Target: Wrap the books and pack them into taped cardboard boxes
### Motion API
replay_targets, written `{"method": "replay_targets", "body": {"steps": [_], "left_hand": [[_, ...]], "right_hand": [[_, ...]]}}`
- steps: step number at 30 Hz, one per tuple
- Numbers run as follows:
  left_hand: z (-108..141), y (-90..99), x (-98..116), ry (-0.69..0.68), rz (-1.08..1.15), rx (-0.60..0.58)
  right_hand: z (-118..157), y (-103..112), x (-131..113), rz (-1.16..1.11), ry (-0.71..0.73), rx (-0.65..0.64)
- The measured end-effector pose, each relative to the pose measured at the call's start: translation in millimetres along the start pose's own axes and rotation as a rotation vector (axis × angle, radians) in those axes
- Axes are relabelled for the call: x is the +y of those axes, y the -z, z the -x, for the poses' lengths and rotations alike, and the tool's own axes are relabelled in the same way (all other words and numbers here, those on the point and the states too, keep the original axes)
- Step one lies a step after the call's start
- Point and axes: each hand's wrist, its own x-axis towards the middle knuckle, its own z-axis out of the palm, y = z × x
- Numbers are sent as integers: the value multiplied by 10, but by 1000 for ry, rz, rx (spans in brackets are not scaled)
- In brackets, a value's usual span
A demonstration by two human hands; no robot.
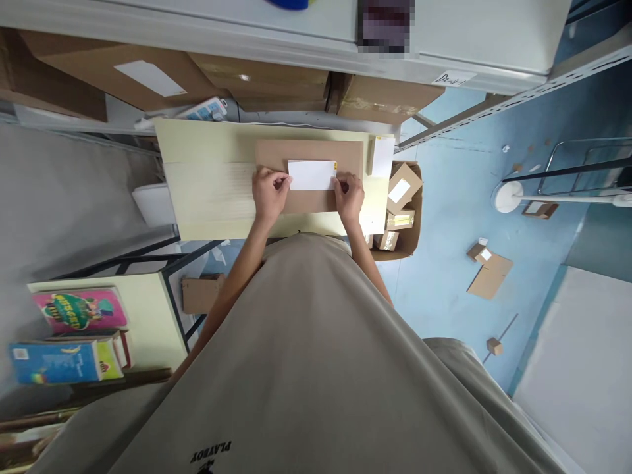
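Observation:
A flat brown cardboard piece (310,201) lies on the pale yellow table (207,191). Over its middle is a white label (312,176) with a small yellow mark at its upper right. My left hand (270,192) pinches the label's left end between thumb and finger. At the right end, my right hand (349,195) pinches the label in the same way. Whether the label lies flat against the cardboard cannot be told. Right of the cardboard sits a white stack of labels (382,157).
An open carton (415,224) with several small boxes stands beyond the table's right edge. Large cardboard boxes (281,82) line the shelf behind. Books (59,361) lie on another table at the lower left. Cardboard pieces (490,275) lie on the blue floor.

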Motion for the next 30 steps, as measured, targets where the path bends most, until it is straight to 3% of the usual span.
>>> {"method": "replay_targets", "body": {"steps": [9,19,24,30], "left_hand": [[-11,-7,40,12,53,22],[-30,-62,0,36,48,22],[-49,-73,6,48,59,11],[-72,-74,44,74,70,3]], "right_hand": [[-11,-68,62,36,-22,39],[-12,-36,-24,82,-95,52],[22,-17,-73,116,-55,103],[153,-124,-254,206,61,-98]]}}
